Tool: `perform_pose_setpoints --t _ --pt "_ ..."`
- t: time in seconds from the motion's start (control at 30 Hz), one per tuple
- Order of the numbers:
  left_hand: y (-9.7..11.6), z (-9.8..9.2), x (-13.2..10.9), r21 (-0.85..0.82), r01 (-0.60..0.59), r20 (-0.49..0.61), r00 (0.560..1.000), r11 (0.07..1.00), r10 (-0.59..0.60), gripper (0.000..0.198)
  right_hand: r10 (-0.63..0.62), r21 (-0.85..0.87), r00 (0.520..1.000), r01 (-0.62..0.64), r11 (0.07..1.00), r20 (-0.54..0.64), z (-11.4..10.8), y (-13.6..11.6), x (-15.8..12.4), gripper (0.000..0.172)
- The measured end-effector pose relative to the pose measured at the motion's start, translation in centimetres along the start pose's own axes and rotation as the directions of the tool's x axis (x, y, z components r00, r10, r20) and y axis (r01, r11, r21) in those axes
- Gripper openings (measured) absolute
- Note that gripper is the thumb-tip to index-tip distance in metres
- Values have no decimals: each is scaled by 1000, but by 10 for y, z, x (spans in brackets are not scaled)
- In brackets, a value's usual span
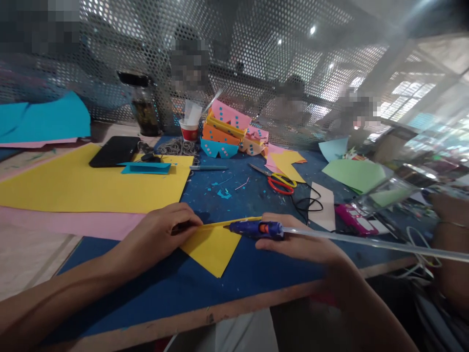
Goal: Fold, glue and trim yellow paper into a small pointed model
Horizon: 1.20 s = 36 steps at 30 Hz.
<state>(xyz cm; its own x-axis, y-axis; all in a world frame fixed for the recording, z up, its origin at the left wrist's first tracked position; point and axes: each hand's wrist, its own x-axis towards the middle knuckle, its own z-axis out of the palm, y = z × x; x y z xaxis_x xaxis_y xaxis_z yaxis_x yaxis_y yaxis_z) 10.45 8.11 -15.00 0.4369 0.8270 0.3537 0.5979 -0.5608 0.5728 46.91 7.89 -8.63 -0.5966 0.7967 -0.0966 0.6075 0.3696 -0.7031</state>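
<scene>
My right hand (304, 244) is closed around a blue hot glue gun (252, 229) with a long clear glue stick (351, 238) running out of its back to the right. The nozzle points left and rests at or just above the folded edge of a yellow paper piece (216, 249). My left hand (170, 227) pinches the left end of that same fold between thumb and fingers. The paper's pointed lower part lies over the blue table top. Whether the nozzle touches the paper, I cannot tell.
Large yellow sheets (110, 188) lie at left with a black phone (114, 151) on top. Scissors (280, 183), a pen (208, 167), and folded paper shapes (223, 132) stand further back. A lidded jar (144, 110) is behind. At right are a magenta device (355, 220) and another person's arm (450, 234).
</scene>
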Motion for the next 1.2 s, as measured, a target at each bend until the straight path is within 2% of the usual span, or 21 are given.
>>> perform_pose_setpoints --t 0.13,0.23,0.3,0.37,0.43,0.5,0.67,0.77,0.9,1.0,1.07,1.1,1.13,1.2 --pt "-2 0 2 -19 5 0 1000 1000 -5 22 66 270 995 -45 962 -69 2 -2 2 51" --pt "-1 -2 5 -3 8 23 1000 1000 -8 22 113 310 982 -61 949 -152 1 2 8 57" --pt "-1 -3 6 4 -5 36 999 1000 4 22 123 209 946 -61 976 -300 -5 10 12 55" --pt "-2 -4 7 10 -14 41 999 1000 14 22 61 5 869 -67 998 -491 -16 23 13 50" --pt "-3 -5 9 18 -11 50 999 1000 10 23 -5 -237 838 -148 960 -546 -27 39 12 43" --pt "-6 -4 10 26 -1 57 998 1000 0 24 -2 -379 864 -220 899 -504 -35 57 10 41" --pt "-15 -5 10 43 15 55 998 999 -17 28 22 -420 916 -205 884 -400 -42 87 12 46" --pt "-15 -9 7 61 26 57 998 998 -29 29 1 -436 937 -163 885 -348 -45 95 16 50" --pt "-13 -15 1 78 30 55 998 997 -34 29 -49 -460 951 -101 882 -305 -53 96 14 47" --pt "-11 -16 -1 86 23 48 998 996 -28 28 -103 -484 935 -81 871 -340 -57 82 10 43" --pt "-11 -15 -1 86 16 46 999 996 -20 27 -160 -499 911 -56 865 -380 -51 62 11 32" --pt "-11 -14 -1 84 12 45 999 996 -16 26 -227 -503 899 8 864 -376 -45 49 14 25" --pt "-11 -14 -1 81 9 44 999 997 -12 26 -292 -495 892 90 864 -346 -37 35 18 19" --pt "-10 -13 -1 76 3 37 999 997 -5 25 -379 -477 906 251 842 -191 -18 7 30 15"
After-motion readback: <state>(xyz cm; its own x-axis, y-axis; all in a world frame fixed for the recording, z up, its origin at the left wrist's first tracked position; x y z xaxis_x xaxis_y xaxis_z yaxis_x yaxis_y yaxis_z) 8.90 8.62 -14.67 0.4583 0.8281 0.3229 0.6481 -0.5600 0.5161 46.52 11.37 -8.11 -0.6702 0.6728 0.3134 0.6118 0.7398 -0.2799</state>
